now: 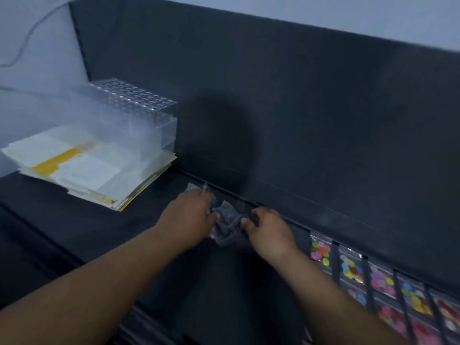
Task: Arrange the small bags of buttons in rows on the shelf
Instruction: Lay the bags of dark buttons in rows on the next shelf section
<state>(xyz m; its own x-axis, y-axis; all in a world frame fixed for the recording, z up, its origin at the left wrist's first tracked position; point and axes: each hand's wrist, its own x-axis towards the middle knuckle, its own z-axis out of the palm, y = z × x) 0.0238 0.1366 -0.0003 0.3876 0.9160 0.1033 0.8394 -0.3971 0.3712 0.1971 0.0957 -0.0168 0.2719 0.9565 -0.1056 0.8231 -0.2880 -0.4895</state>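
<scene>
Both hands meet over the dark shelf [74,225] near its back wall. My left hand [189,215] and my right hand [266,225] each grip one end of a crumpled clear plastic bag [227,220] with dark contents that I cannot make out. A bit of clear plastic [195,188] also pokes out behind my left hand. To the right, several small bags of coloured buttons [321,251] lie side by side in rows running toward the lower right corner, another bag [352,267] among them. The picture is blurred.
A stack of white and yellow papers [82,170] lies at the left on the shelf, with a clear acrylic rack full of holes [132,113] on top of it. A dark back panel [298,108] rises behind the shelf. A white cable [27,38] hangs on the left wall.
</scene>
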